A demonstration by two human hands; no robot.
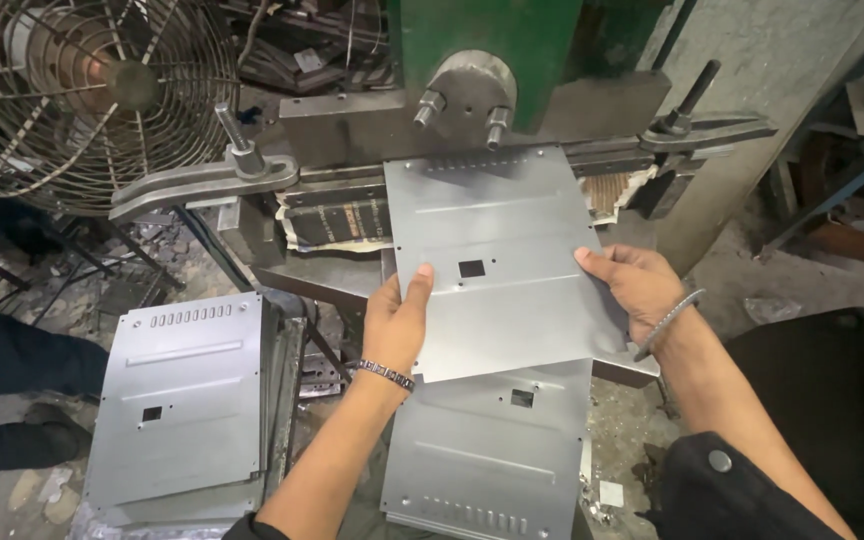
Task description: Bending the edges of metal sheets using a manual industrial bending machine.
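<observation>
Left hand and right hand grip opposite side edges of a flat grey punched sheet-metal panel, its long axis pointing away toward the green press.

one held metal sheet, two sheet stacks, one fan, two hands
</observation>
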